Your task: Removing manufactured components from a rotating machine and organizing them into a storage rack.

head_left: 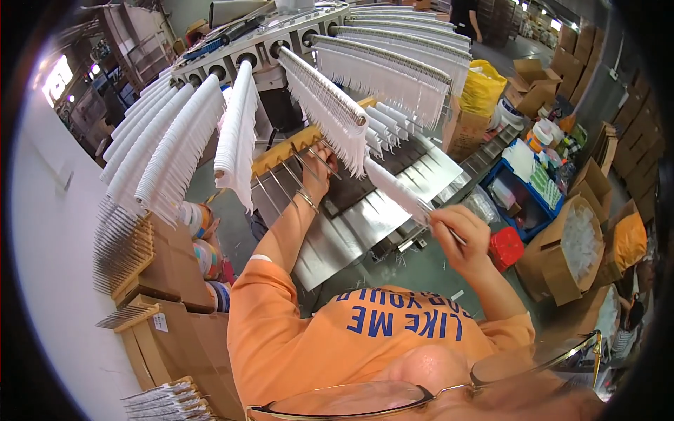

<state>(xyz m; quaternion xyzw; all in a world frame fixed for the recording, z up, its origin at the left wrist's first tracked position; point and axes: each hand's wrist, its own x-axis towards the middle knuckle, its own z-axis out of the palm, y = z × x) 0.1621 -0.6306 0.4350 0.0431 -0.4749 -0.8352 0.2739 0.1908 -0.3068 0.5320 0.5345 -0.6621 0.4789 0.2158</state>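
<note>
My right hand (460, 231) is closed around the near end of a thin metal rod. Along that rod hangs a row of white, limp, cloth-like pieces (397, 186), slanting up and away to the left. My left hand (319, 170) is at a yellowish wooden bar (284, 150) with several bare metal rods (267, 196) sticking out of it. Its fingers look curled at one of the rods by the bar, though they are partly hidden. Just above both hands, a loaded arm (323, 91) of the round rack carries a dense row of white fringed pieces.
A round metal rack (260, 28) spreads loaded arms overhead. Below lies a shiny metal table (358, 228). Pin boards (126, 256) stand on cardboard boxes (175, 337) at left. To the right are a blue crate (523, 193), a red container (507, 248) and open cartons (562, 249).
</note>
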